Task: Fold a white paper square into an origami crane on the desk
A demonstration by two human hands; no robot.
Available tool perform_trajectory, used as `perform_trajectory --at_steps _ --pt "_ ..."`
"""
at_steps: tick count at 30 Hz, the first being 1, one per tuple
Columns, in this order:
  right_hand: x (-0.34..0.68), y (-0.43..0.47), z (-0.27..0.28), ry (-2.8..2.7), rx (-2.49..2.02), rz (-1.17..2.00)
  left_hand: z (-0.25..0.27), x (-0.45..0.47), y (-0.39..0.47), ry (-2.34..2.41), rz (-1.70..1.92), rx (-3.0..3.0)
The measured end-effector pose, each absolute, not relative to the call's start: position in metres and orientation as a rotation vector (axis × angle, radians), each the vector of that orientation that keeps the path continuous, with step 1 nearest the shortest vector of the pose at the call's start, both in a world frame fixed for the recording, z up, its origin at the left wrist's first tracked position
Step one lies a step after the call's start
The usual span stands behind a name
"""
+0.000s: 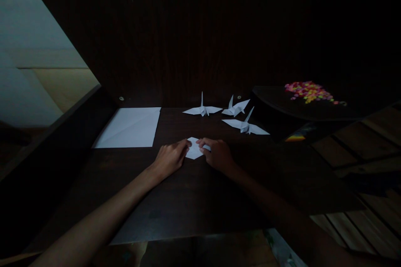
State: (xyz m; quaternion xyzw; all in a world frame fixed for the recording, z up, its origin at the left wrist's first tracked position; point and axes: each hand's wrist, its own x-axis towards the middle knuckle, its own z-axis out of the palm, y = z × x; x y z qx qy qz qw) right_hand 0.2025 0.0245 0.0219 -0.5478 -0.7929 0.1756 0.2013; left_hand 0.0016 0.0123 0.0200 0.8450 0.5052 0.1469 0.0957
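Note:
A small folded piece of white paper (194, 150) lies on the dark table between my two hands. My left hand (171, 156) has its thumb and fingers closed on the paper's left edge. On the opposite edge, my right hand (218, 153) pinches the paper with bent fingers. Beyond the hands stand white paper cranes, one (203, 110) straight ahead, another (235, 108) to its right, and a third (246, 126) nearer to me. To the left rests a stack or sheet of white paper (128, 128) with a diagonal crease.
A dark curved shelf (269, 100) at the right bears a heap of small colourful pieces (310, 91). The dark table (175, 212) ends at a front edge close to me. A raised side board (46, 146) borders it on the left, and a tall dark panel (175, 33) rises behind.

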Motion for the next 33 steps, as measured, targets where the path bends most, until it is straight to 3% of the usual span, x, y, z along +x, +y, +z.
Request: perform_trajectory --at_steps 22,33 --pt "0.220 0.032 0.014 -2.350 -1.232 0.581 0.038 -0.036 0.014 1.052 0.277 2.434" --pt "0.226 0.041 0.008 -2.264 -1.285 0.120 0.042 -0.022 -0.003 0.859 0.315 2.676"
